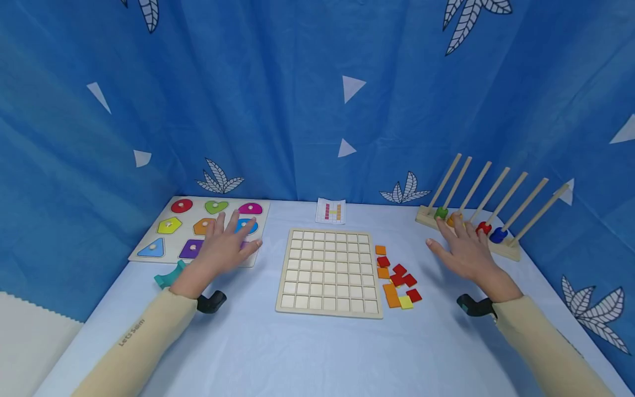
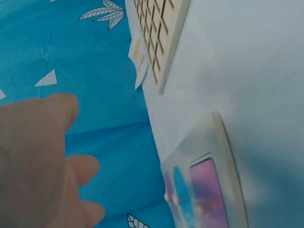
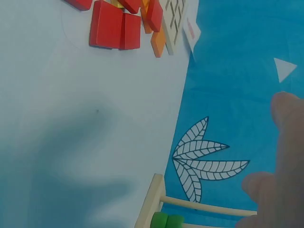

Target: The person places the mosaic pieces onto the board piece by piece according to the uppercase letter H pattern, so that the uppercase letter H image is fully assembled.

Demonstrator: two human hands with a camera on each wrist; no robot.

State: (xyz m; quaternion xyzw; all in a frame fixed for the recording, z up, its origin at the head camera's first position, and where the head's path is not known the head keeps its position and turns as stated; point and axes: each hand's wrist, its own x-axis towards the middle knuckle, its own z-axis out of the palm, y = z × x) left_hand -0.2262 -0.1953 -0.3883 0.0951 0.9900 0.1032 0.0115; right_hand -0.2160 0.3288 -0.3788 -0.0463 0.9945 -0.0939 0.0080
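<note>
My left hand (image 1: pixel 224 246), fingers spread and holding nothing, hovers over the right part of a shape puzzle board (image 1: pixel 198 205) with colored knobbed pieces. On the other side my right hand (image 1: pixel 463 252), also spread, is held just in front of a wooden peg stand (image 1: pixel 506 252), overlapping some of its beads. Between the hands lies a wooden grid board (image 1: pixel 329 314) with bare square cells. Loose square tiles lie along its right edge, among them a red tile (image 1: pixel 413 295), an orange tile (image 1: pixel 380 250) and a yellow tile (image 1: pixel 405 302).
Behind the grid board, a small pattern card (image 1: pixel 331 212) leans near the blue curtain (image 1: pixel 297 110). A teal curved piece (image 1: pixel 170 274) shows beside the left wrist. On the peg stand sit a green bead (image 1: pixel 441 212), a red bead (image 1: pixel 483 227) and a blue bead (image 1: pixel 498 235).
</note>
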